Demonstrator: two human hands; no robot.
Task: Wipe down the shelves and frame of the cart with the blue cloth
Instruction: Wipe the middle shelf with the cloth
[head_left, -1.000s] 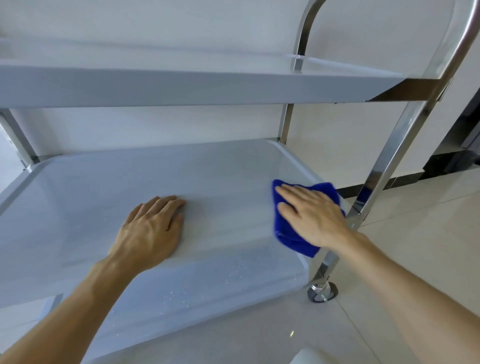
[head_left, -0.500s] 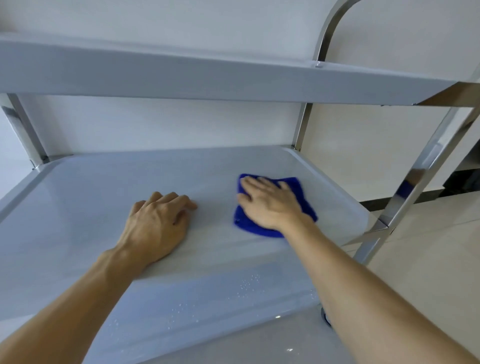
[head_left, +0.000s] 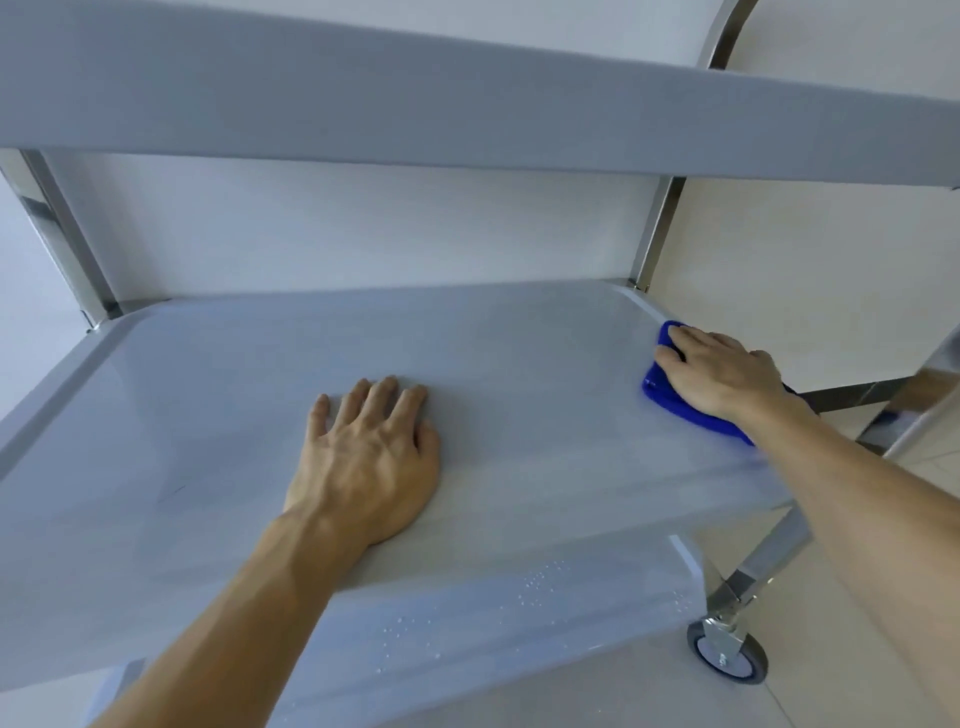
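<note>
The cart's grey middle shelf (head_left: 260, 374) fills the centre of the head view. My right hand (head_left: 722, 376) presses the blue cloth (head_left: 675, 402) flat against the shelf's right rim, fingers gripping the cloth's far edge. My left hand (head_left: 369, 457) lies palm down on the middle of the same shelf, fingers spread, holding nothing. The top shelf (head_left: 467, 104) runs across above. A lower shelf (head_left: 519, 603) below the front edge carries water droplets. Chrome frame posts (head_left: 654, 228) stand at the back corners.
A grey caster wheel (head_left: 727, 652) sits on the tiled floor at the lower right, under a slanted chrome leg (head_left: 769, 556). A white wall stands close behind the cart. Another chrome post (head_left: 57, 234) rises at the back left.
My right hand has slid the cloth from the shelf's middle right out to its right rim. My left hand stays planted on the shelf. The camera has dropped lower and closer.
</note>
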